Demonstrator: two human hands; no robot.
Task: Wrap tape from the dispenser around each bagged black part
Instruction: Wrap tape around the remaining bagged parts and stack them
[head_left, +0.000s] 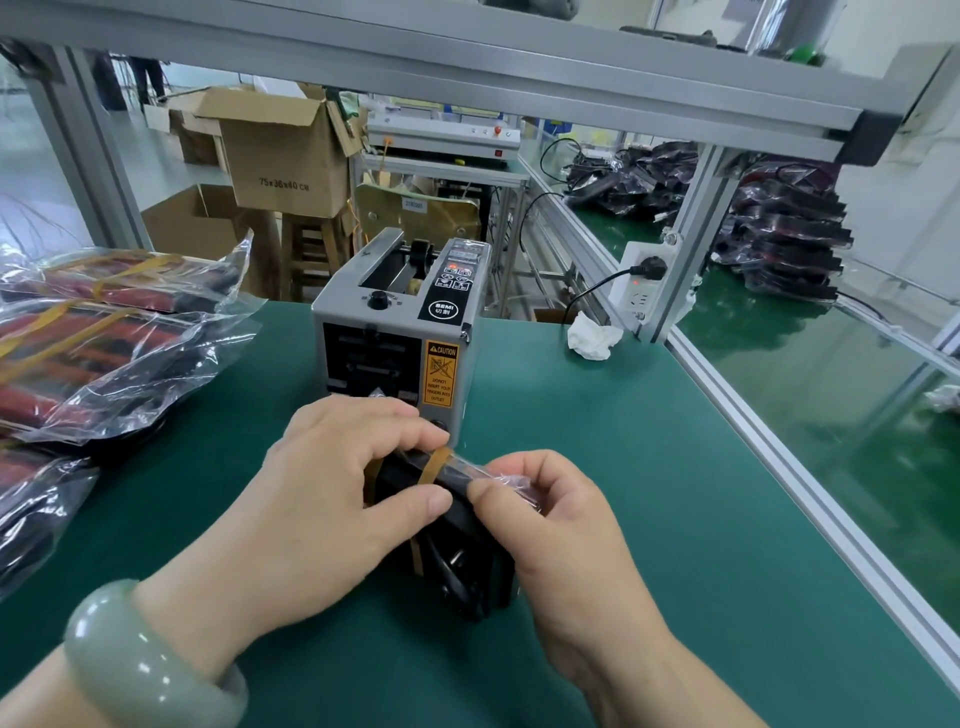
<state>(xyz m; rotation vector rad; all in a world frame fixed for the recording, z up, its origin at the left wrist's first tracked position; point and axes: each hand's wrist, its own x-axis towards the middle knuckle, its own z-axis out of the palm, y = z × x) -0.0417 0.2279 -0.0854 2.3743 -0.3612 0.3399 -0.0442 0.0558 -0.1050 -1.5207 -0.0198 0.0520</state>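
Hands, left (332, 483) and right (550, 519), grip bagged black part (457, 561).

head cam | faces forward-down | near, over table (597, 457) | dispenser (395, 332) dead ahead

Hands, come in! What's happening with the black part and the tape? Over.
Left hand grips the bagged black part; right hand pinches the bag's clear end. Amber tape bands it. Tape dispenser sits close behind, not blocking.
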